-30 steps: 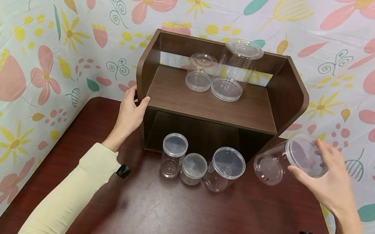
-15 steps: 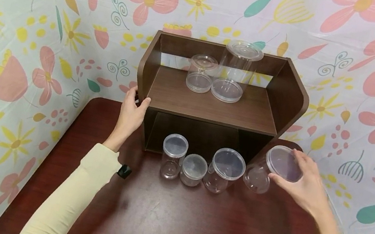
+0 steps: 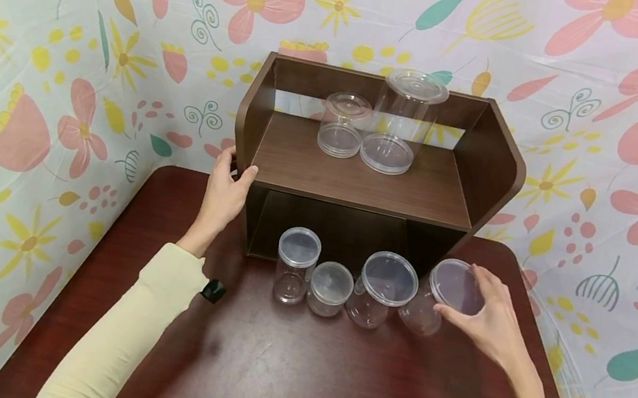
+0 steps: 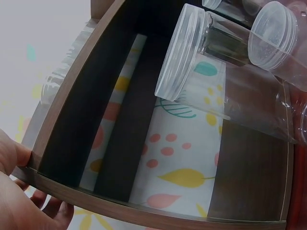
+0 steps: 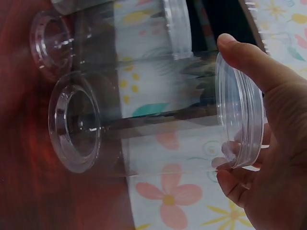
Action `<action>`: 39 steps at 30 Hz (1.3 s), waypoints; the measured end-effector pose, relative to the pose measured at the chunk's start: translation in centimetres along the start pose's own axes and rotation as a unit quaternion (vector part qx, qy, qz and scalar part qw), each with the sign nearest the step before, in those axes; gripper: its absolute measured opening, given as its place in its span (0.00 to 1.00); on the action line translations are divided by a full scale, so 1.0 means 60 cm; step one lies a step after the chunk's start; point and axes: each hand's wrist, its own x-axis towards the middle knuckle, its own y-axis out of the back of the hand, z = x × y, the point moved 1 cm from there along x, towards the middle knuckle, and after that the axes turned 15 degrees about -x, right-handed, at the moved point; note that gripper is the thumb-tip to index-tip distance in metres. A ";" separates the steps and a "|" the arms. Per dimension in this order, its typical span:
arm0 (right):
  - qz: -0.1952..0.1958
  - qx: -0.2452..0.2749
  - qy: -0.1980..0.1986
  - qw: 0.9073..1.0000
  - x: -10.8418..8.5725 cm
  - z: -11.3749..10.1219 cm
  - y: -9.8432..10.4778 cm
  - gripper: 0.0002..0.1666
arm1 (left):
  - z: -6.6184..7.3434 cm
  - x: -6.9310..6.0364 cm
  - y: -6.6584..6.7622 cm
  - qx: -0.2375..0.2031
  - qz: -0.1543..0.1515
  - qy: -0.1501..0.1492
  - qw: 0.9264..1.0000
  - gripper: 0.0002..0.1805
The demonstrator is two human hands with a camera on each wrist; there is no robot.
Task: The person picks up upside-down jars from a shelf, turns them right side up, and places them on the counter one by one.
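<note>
At the left, the left hand (image 3: 226, 194) has its fingers and thumb clamped on the side wall of a dark brown, wood-grained two-level shelf (image 3: 359, 185). Before the lower level, on a reddish-brown table (image 3: 289, 377), stand a narrow clear lidded jar (image 3: 291, 279), a squat clear lidded jar (image 3: 329, 291) and a wide clear lidded jar (image 3: 382, 291). Above, a shorter clear jar (image 3: 342, 125) and a taller clear jar (image 3: 401, 118) sit on the upper level. Rightmost, the right hand (image 3: 489, 315) has its fingers clamped round the lid of a clear cylindrical plastic jar (image 3: 422, 311), just beside the wide one; whether its base touches the table is unclear.
</note>
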 end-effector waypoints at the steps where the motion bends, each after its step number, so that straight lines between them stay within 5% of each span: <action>1: 0.002 -0.001 0.002 1.000 -0.001 0.000 -0.004 0.63 | 0.000 0.000 0.000 -0.001 0.001 -0.001 1.000 0.24; 15: 0.005 -0.014 0.014 1.000 -0.006 0.011 -0.040 0.64 | 0.003 -0.003 -0.001 -0.007 0.004 -0.011 1.000 0.24; 39: 0.008 -0.025 0.026 0.999 -0.006 -0.002 -0.050 0.62 | 0.002 -0.004 -0.002 -0.010 0.007 0.000 1.000 0.25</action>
